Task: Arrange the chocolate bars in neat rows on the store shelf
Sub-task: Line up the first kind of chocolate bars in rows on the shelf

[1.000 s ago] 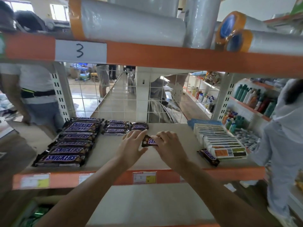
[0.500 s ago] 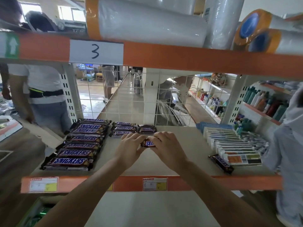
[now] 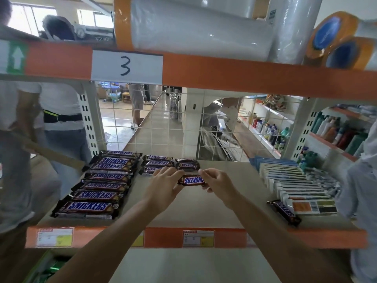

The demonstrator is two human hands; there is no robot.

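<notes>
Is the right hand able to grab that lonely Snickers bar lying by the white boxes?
Probably yes, once it lets go. The right hand is busy pinching a small brown Snickers bar with the left hand. Bare beige shelf lies between it and the lone brown Snickers bar.

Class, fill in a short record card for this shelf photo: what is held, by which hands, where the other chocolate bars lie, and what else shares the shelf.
Held item: small Snickers bar, label upside down to the camera
Grip: left hand and right hand pinch its two ends
Left column: large Snickers bars running front to back
Back rows: small bars behind the hands
Stray bar: lone bar at front right, angled
Neighbours: boxed goods on the right
Shelf: orange front edge with price tags
</notes>
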